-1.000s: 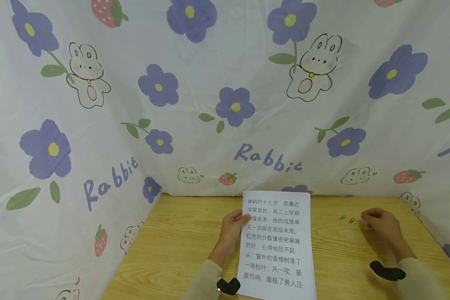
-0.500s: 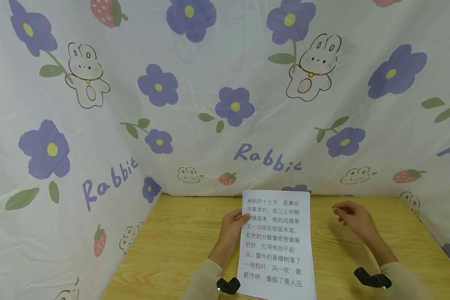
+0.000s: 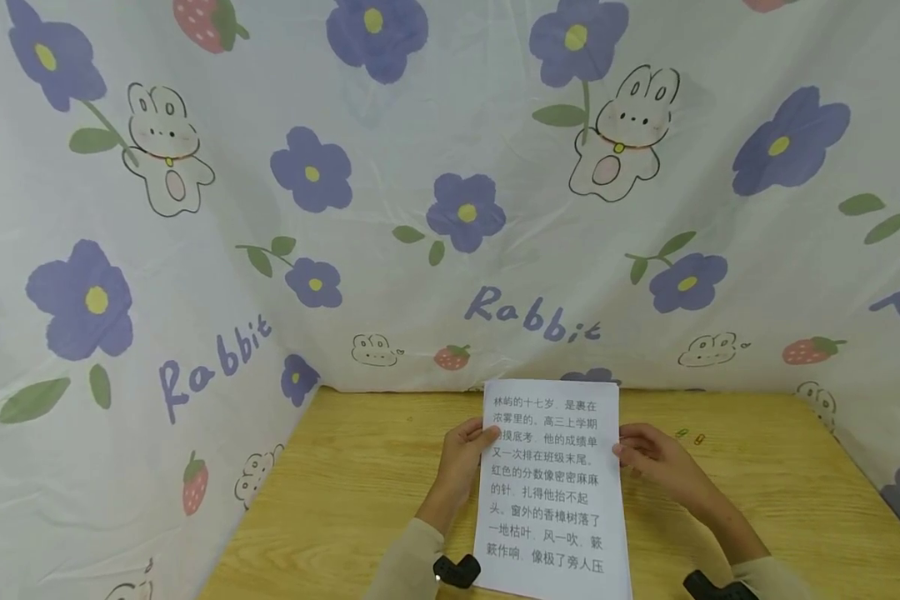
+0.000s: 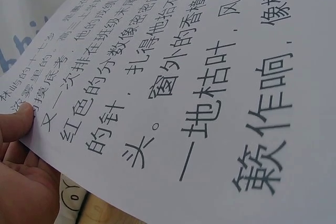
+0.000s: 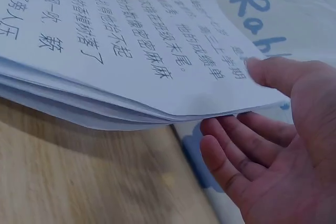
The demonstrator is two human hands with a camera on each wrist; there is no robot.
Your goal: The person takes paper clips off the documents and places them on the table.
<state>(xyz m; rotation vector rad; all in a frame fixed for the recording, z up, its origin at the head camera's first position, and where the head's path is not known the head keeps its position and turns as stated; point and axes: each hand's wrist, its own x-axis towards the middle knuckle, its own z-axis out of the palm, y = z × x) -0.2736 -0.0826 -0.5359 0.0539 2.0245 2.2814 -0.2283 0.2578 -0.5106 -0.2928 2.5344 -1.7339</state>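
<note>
A stack of printed paper sheets (image 3: 547, 483) is held up off the table, text side facing me. Its loose layered edges show in the right wrist view. My left hand (image 3: 461, 458) grips the stack's left edge, thumb (image 4: 21, 121) on the printed face and fingers behind. At the right edge, my right hand (image 3: 663, 467) has its thumb (image 5: 273, 74) over the top sheet and its fingers (image 5: 247, 145) underneath, pinching the sheets. Beyond the right hand, a green paper clip (image 3: 682, 432) and an orange paper clip (image 3: 699, 439) lie on the table.
The wooden table (image 3: 345, 492) runs back to a white cloth (image 3: 390, 308) printed with flowers and rabbits, which also hangs along both sides. Black wrist straps show on the left wrist (image 3: 457, 572) and right wrist (image 3: 720, 587).
My right hand has moved left from beside the paper clips to the stack's right edge and now holds it. The left hand and the stack have stayed almost still.
</note>
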